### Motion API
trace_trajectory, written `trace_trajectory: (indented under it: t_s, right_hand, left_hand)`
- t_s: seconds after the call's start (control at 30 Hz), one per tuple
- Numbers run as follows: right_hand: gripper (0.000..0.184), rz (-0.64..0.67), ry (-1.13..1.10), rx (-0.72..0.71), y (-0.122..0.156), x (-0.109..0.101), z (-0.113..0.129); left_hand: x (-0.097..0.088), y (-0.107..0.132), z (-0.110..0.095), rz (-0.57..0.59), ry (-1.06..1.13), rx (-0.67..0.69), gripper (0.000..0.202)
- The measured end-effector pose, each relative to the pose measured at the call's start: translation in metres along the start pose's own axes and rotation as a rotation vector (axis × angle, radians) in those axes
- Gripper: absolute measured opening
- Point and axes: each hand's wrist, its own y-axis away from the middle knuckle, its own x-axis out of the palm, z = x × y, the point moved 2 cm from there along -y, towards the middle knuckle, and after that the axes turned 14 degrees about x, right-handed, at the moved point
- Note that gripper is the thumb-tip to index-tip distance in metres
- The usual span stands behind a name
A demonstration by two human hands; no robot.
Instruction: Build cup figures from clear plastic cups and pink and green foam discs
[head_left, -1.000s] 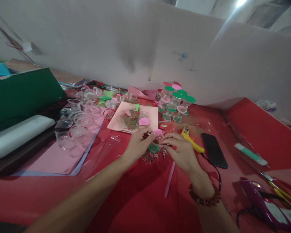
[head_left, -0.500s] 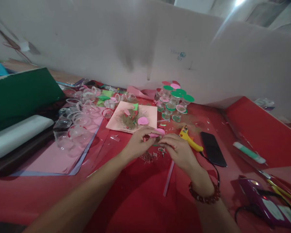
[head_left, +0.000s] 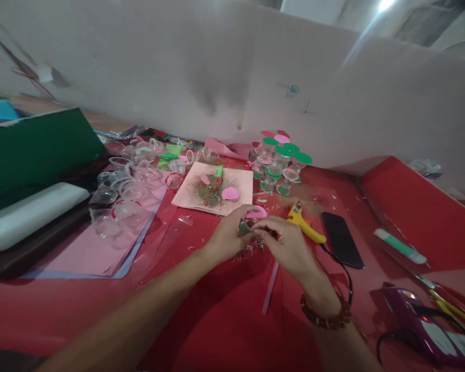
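Observation:
In the middle of the head view, my left hand (head_left: 229, 233) is closed around a small clear plastic cup (head_left: 249, 223). A pink paper disc (head_left: 259, 212) covers its far end, and a green edge shows at the near side. My right hand (head_left: 287, 244) has its fingertips pinched at the cup's near rim; those fingers partly hide it. A red beaded bracelet (head_left: 325, 316) circles my right wrist. Just beyond the hands lies a pink paper sheet (head_left: 240, 178), with brown powder, paper scraps and a loose pink disc (head_left: 230, 193) on it.
Several decorated cups (head_left: 277, 168) with green and pink discs stand at the back. A yellow glue gun (head_left: 307, 227) and a phone (head_left: 341, 240) lie to the right, a glue stick (head_left: 270, 288) nearer. Clear cups (head_left: 134, 191) crowd the left. A purple device (head_left: 422, 320) sits front right.
The cup has been tilted between my hands, so its near end and green edge now show more. My left hand has shifted slightly right, its fingers wrapped further round the cup.

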Motion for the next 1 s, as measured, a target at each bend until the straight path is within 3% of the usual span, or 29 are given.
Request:
trace_trajectory:
  t_s: [0.37,0.7,1.0]
  right_hand:
    - [0.016,-0.03,0.141,-0.059,0.005,-0.005,0.007]
    - [0.014,-0.152,0.544,-0.193,0.009,0.001,0.004]
    - [0.017,-0.195,0.539,-0.182,0.009,0.005,0.005]
  left_hand:
    - [-0.001,0.0,0.005,0.036,0.007,-0.032,0.043]
    - [0.001,-0.001,0.006,-0.007,-0.043,-0.006,0.041]
    - [0.004,0.002,0.005,-0.021,-0.128,-0.013,0.043]
